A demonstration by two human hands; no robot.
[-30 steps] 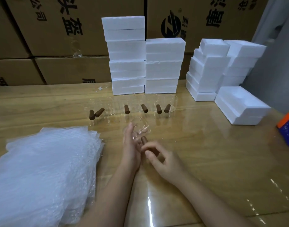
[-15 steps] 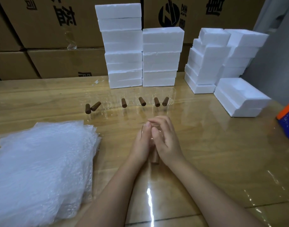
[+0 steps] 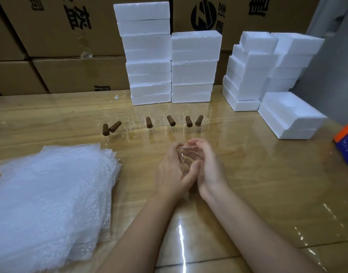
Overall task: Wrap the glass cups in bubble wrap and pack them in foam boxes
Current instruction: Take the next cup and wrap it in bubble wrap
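A clear glass cup (image 3: 186,157) with a brown wooden handle sits between my two hands at the table's middle. My left hand (image 3: 172,172) cups its left side, thumb across the front. My right hand (image 3: 207,166) curls round its right side, fingertips over the rim. The handle is mostly hidden under my palms. A row of several more glass cups (image 3: 203,117) with brown handles stands farther back. A stack of bubble wrap sheets (image 3: 49,203) lies at the left. An open foam box (image 3: 289,115) lies at the right.
Two stacks of closed white foam boxes (image 3: 147,56) stand at the back centre, with stacked foam halves (image 3: 254,69) to their right. Cardboard cartons (image 3: 57,26) wall off the back. An orange and blue object (image 3: 346,142) sits at the right edge on the glossy wooden table (image 3: 267,194).
My hands came together round one glass cup, which was loosely between them a second ago, and now hold it slightly parted. The view has tilted down a little.
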